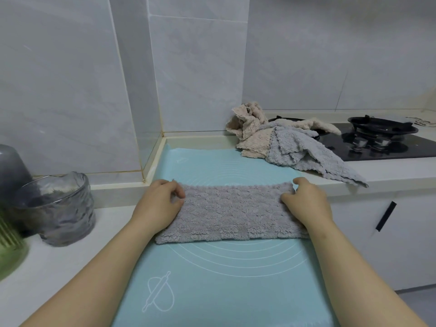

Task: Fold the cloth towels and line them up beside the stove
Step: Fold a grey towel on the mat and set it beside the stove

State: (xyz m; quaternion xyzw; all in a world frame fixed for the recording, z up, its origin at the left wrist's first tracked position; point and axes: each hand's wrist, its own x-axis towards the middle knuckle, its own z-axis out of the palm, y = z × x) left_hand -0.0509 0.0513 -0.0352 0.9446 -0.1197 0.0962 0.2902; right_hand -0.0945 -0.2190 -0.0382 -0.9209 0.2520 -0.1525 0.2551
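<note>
A grey towel (pixel 232 212), folded into a long band, lies flat across the light blue mat (pixel 219 274). My left hand (pixel 160 202) pinches its far left corner. My right hand (pixel 305 200) pinches its far right corner. Behind, beside the black stove (pixel 387 147), sits a loose heap: a beige towel (pixel 250 133) crumpled on the left and a grey-blue towel (pixel 313 161) draped toward the counter's front edge.
A ribbed glass bowl (pixel 59 208) stands on the white counter at the left, with a green ribbed object (pixel 9 246) beside it. Tiled walls close the back and left. A burner grate (pixel 382 128) sits on the stove.
</note>
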